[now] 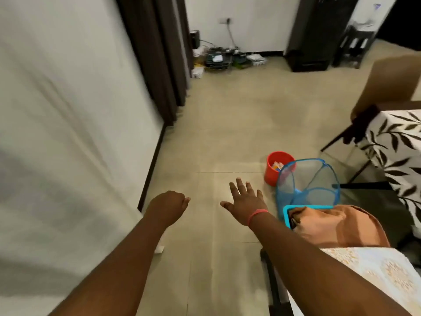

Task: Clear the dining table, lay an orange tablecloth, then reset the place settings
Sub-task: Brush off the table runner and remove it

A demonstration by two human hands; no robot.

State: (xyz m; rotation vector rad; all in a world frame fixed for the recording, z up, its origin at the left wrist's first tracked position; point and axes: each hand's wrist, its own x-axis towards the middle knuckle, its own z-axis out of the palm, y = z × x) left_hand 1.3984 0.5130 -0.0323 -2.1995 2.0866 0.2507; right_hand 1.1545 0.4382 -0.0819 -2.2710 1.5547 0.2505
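Observation:
An orange cloth (337, 226) lies bundled in a blue-rimmed container at the lower right, beside a patterned pale cloth (376, 270). The dining table (401, 151), covered with a white cloth with dark leaves, juts in at the right edge. My right hand (245, 199) is stretched out over the floor with fingers spread, holding nothing, just left of the orange cloth. My left hand (168, 206) hovers over the floor with fingers curled into a loose fist, empty.
A blue mesh basket (307, 179) and a red bucket (273, 167) stand on the tiled floor near the table. A brown chair (391, 83) sits at the table's far side. Cables and boxes (218, 58) lie by the back wall. A white wall and dark curtains are on the left.

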